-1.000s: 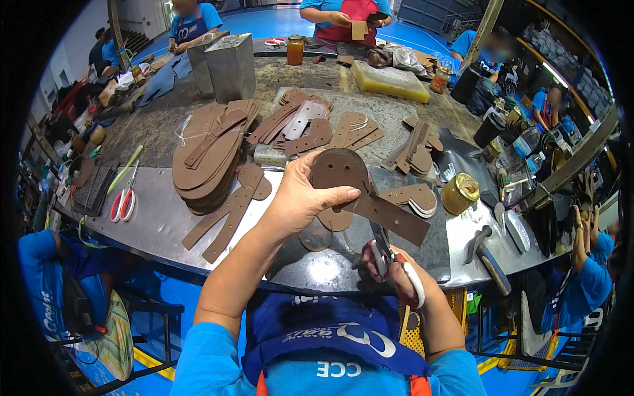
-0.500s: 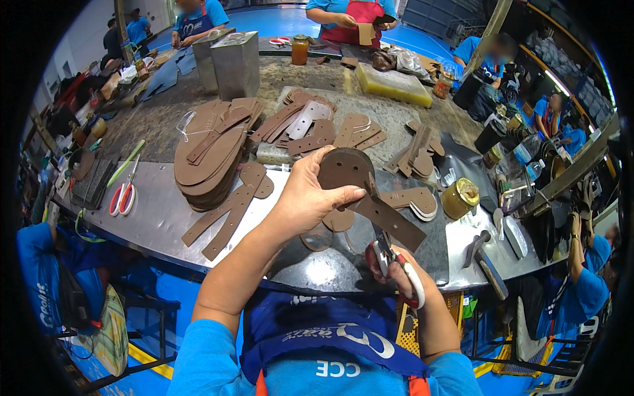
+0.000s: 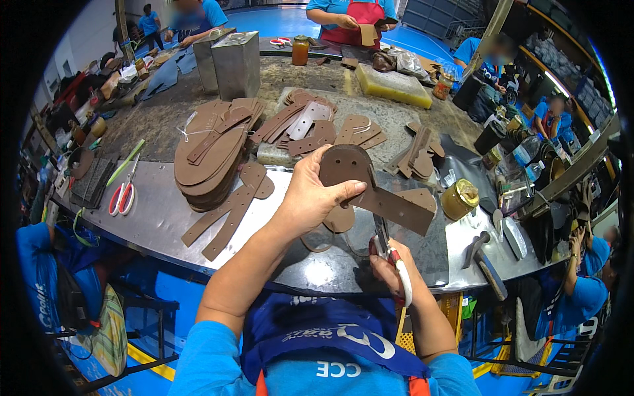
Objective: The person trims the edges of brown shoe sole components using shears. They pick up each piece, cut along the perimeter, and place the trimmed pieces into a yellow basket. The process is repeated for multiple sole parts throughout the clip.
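My left hand (image 3: 312, 198) pinches a brown leather strap piece (image 3: 345, 166) between thumb and fingers. The piece has a rounded, punched end and a long strip slanting down to the right. My right hand (image 3: 395, 267) is closed round scissors (image 3: 403, 282) with red and white handles. Their blades point up at the leather's lower edge, below the strip; whether they touch it is partly hidden. Behind my left wrist lies a stack of brown sole-shaped pieces (image 3: 208, 155), and nearer to me more cut straps (image 3: 232, 208) rest on the metal sheet.
At right stand a yellowish jar (image 3: 459, 200) and a hammer (image 3: 487, 264). Another pair of scissors (image 3: 123, 198) lies left. Metal cans (image 3: 236, 66), a yellow foam block (image 3: 394, 86) and leather straps (image 3: 310, 122) are farther back. A person in a red apron (image 3: 349, 26) works opposite.
The leather's strip has swung upward and to the right. My right hand has moved slightly up and left, and the scissor handles appear closer together. My left hand keeps its grip.
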### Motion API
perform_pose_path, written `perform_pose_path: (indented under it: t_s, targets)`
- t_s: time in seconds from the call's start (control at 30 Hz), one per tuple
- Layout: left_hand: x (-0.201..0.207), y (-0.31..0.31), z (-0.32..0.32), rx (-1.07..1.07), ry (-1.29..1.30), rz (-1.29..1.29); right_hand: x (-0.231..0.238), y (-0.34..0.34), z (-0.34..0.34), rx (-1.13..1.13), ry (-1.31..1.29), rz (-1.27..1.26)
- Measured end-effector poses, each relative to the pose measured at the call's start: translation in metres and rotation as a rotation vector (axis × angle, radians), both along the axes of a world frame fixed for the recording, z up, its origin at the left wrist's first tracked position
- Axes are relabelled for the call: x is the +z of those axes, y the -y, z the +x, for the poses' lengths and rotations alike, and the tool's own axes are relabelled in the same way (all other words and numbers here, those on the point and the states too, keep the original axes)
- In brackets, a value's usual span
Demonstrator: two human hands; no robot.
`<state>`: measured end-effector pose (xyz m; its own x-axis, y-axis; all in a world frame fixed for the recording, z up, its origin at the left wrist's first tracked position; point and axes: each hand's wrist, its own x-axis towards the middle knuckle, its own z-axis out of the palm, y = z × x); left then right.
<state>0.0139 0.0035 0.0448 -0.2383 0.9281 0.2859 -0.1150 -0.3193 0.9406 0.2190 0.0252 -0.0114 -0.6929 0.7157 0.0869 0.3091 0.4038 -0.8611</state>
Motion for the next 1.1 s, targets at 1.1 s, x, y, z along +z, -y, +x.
perform_pose_path:
  t_s: [1.1]
  targets:
    - [-0.009,0.006,0.011,-0.073,-0.126,0.056,0.016,-0.006,-0.003,0.029,-0.002,0.243]
